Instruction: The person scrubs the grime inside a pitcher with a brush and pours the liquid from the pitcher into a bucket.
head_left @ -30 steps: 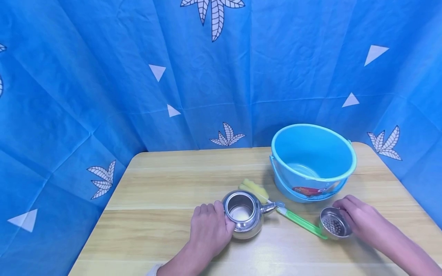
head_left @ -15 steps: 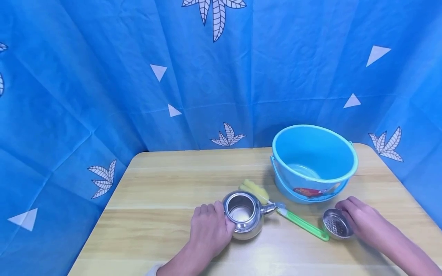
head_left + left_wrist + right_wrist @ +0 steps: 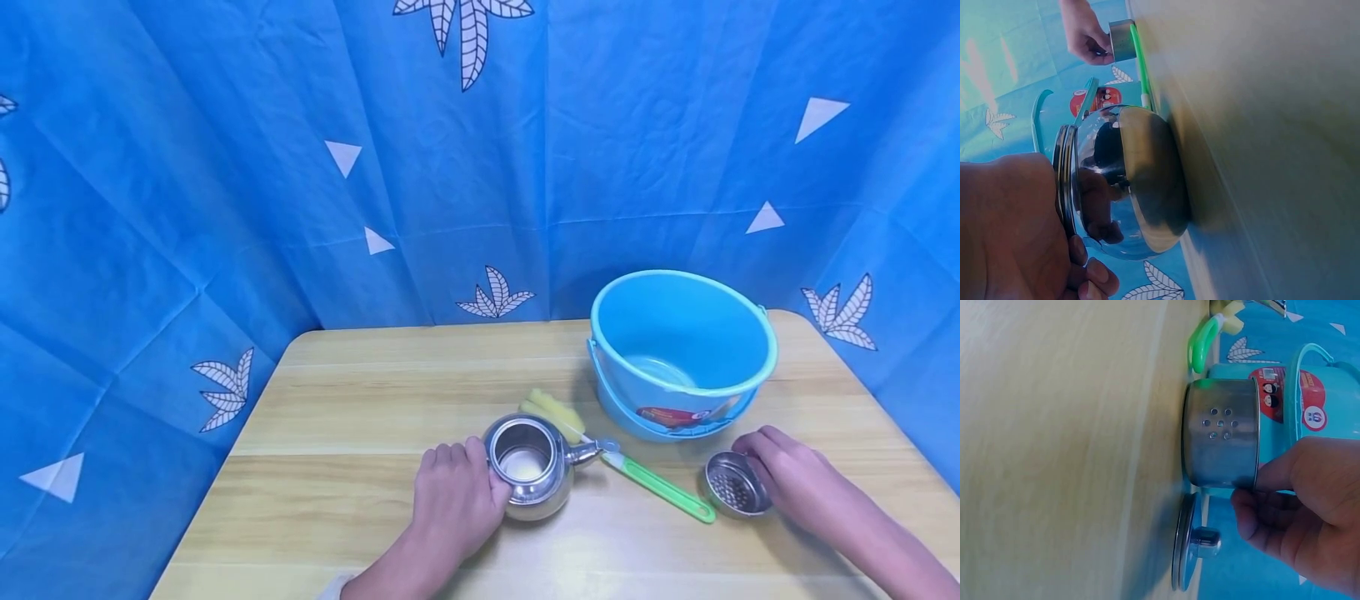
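Observation:
My left hand (image 3: 459,498) grips the handle side of a shiny steel teapot (image 3: 536,492), which stands lidless with its spout towards the right. In the left wrist view the curled fingers show beside the pot's round body (image 3: 1141,187). At the right, my right hand (image 3: 795,483) pinches the rim of a steel tea strainer (image 3: 731,487) between thumb and fingers. The right wrist view shows a cluster of small holes in the strainer's side (image 3: 1219,434), its base at the tabletop. A knobbed teapot lid (image 3: 1188,544) lies close beside it, hidden under my hand in the head view.
A cleaning brush with a green handle (image 3: 663,492) and yellow sponge head (image 3: 555,414) lies between teapot and strainer. A blue bucket (image 3: 682,404) with its carrying handle lowered stands behind them. Blue patterned cloth (image 3: 420,183) hangs around the wooden table (image 3: 360,417).
The right hand has shifted the strainer slightly to the right, and it now sits apart from the end of the brush handle. The left hand and teapot have stayed put.

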`<state>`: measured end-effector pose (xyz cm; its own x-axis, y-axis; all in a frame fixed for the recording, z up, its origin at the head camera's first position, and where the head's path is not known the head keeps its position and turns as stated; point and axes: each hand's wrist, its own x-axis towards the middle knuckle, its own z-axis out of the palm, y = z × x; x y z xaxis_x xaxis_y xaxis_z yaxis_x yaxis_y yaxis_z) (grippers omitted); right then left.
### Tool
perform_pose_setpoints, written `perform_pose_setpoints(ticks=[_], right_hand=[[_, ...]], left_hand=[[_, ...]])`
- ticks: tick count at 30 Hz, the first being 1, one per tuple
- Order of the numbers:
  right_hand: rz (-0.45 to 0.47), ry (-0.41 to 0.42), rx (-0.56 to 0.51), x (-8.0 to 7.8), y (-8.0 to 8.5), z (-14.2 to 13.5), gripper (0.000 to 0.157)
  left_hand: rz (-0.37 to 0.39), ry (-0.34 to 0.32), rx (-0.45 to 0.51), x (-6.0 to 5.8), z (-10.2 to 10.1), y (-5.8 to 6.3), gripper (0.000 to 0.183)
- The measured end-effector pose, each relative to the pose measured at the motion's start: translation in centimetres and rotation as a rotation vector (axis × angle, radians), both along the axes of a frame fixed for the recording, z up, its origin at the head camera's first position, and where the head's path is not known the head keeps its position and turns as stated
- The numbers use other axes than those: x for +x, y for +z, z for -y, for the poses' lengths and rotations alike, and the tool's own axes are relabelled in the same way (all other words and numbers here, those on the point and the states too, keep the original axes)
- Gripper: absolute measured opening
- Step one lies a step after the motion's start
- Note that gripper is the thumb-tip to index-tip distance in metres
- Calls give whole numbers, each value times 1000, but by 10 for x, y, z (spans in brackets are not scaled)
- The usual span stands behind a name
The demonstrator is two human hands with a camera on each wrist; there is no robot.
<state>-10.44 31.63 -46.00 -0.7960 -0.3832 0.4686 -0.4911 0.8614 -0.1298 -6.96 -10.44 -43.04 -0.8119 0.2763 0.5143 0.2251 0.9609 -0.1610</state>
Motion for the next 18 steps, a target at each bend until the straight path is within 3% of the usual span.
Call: perform_pose_setpoints(ticks=[13,18], right_hand=[[13,-22,-7,-2,0,-3,27],[-12,-24,-17,-1,1,-3,28]], left_hand=[[-57,-11,10,-1,0,1,23],[-25,-2,1,0,0,0,24]])
